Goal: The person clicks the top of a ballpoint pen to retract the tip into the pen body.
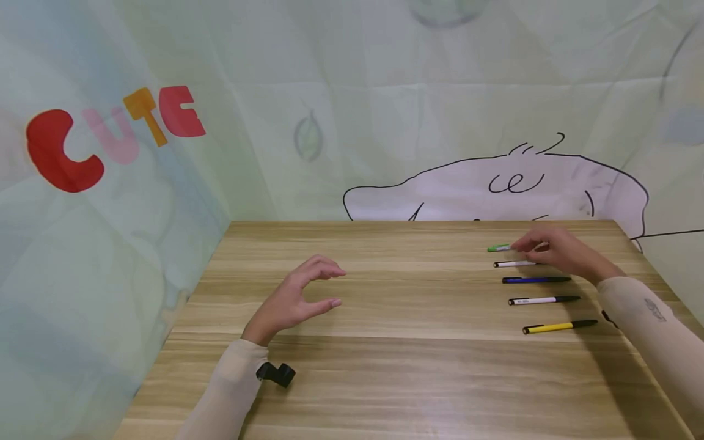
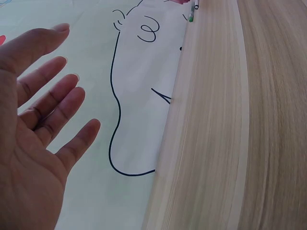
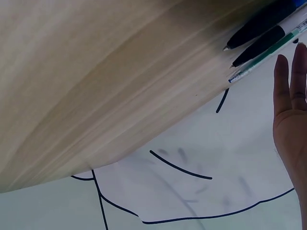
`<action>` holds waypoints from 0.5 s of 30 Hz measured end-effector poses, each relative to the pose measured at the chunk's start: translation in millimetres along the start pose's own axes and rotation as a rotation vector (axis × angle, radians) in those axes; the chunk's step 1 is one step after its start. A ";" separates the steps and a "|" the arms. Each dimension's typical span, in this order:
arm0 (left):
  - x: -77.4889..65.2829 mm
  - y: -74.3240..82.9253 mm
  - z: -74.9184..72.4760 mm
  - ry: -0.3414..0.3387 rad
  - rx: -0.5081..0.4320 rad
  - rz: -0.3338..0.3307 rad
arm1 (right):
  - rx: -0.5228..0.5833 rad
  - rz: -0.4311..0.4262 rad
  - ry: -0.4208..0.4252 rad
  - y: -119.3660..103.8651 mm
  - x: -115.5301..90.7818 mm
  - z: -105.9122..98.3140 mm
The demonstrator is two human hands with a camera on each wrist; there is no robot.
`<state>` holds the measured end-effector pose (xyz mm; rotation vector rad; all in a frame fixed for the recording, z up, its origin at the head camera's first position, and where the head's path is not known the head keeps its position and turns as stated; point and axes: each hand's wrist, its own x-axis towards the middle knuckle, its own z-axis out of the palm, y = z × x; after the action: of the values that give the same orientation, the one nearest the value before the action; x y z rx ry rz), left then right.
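My right hand (image 1: 558, 249) is at the far right of the table, its fingertips over a green pen (image 1: 497, 248) and covering part of it. In the right wrist view the clear-and-green pen (image 3: 271, 52) lies along the table edge; whether my fingers touch it is hidden. Below it in the head view lie a white pen (image 1: 511, 264), a blue pen (image 1: 533, 280), a second white pen (image 1: 541, 300) and a yellow pen (image 1: 558, 327), roughly parallel. My left hand (image 1: 297, 296) hovers over the table's left half, holding nothing, fingers and thumb spread apart.
The wood-grain table (image 1: 418, 379) ends at a far edge against a pale printed backdrop (image 1: 264, 146). A black strap mount (image 1: 277, 374) sits on my left wrist. Coloured letters (image 1: 181, 112) show on the backdrop at left.
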<state>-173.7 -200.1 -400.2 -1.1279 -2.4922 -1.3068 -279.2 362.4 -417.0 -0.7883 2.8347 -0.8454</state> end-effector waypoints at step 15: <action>-0.1 -1.8 2.6 0.009 0.004 -0.003 | 0.063 -0.054 -0.007 2.1 -12.7 10.9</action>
<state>-174.2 -198.8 -403.0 -1.1153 -2.4899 -1.3037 -266.8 365.0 -428.2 -0.8605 2.7781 -0.9320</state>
